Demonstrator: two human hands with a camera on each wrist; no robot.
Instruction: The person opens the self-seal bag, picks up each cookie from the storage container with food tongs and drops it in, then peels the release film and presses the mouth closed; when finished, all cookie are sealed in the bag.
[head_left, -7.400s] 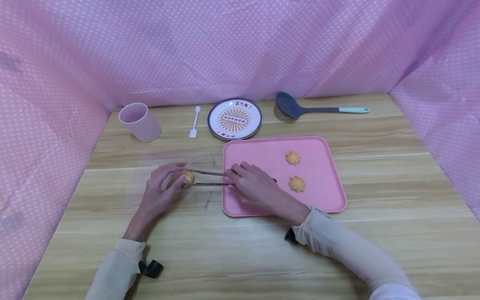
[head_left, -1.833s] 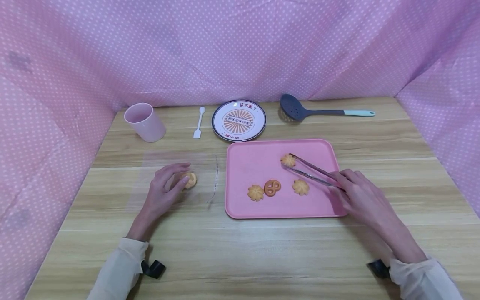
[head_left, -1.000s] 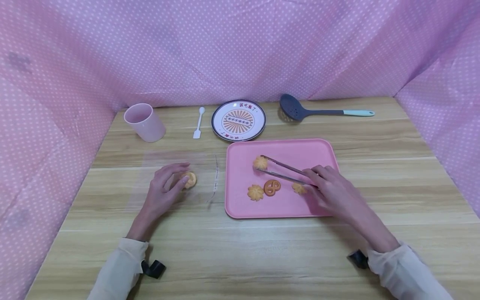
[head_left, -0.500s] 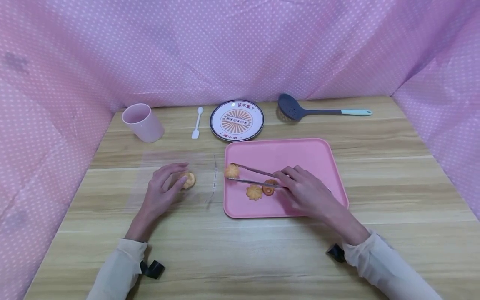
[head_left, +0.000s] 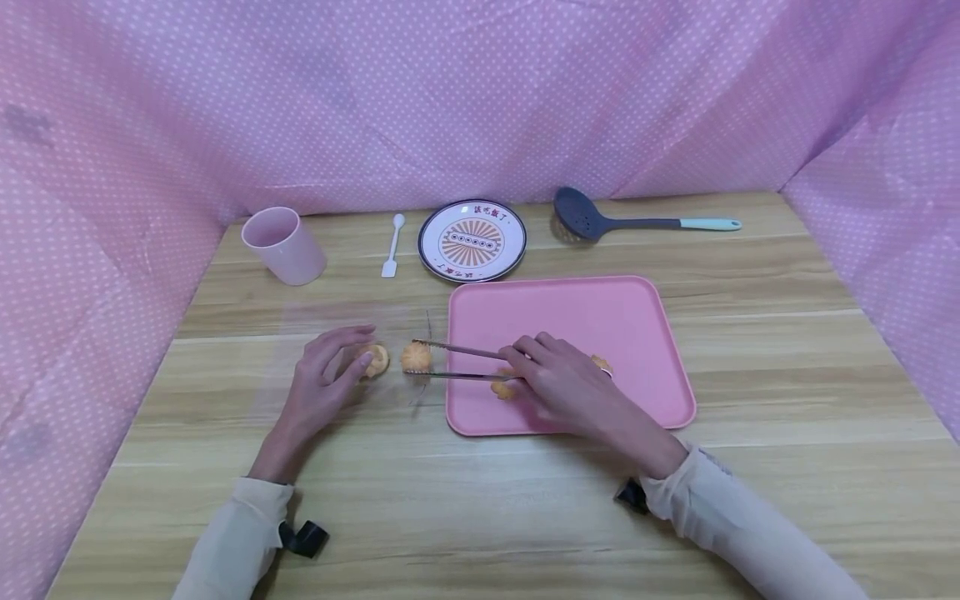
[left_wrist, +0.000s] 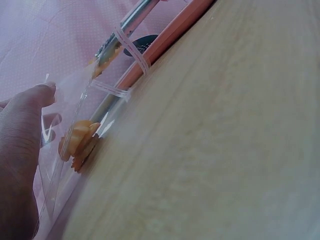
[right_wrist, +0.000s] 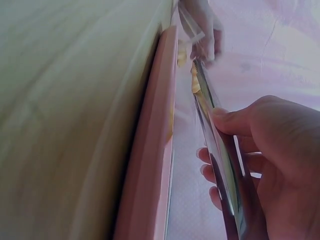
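Note:
My left hand (head_left: 324, 379) holds a clear plastic bag (left_wrist: 70, 107), thumb and fingers curled and its upper film raised. Cookies (left_wrist: 82, 137) lie inside, near the fingertips. My right hand (head_left: 562, 383) grips metal tongs (head_left: 461, 376) that reach left over the edge of the pink tray (head_left: 573, 304). Between the tong tips is a flower-shaped cookie (head_left: 416, 357), at the mouth of the bag. On the tray, one cookie (head_left: 502, 389) shows partly under the tongs and another cookie (head_left: 601, 363) behind my right hand. The pretzel-shaped cookie is hidden.
Along the back of the wooden table (head_left: 480, 517) stand a pink cup (head_left: 288, 250), a small white spatula (head_left: 392, 246), a patterned plate (head_left: 472, 242) and a dark slotted ladle (head_left: 585, 217) with a mint handle. A pink dotted cloth (head_left: 480, 100) hangs behind.
Earlier the tongs left the bag and took hold of the upper cookie on the tray. They have carried it left to the bag mouth. My left hand has stayed in place.

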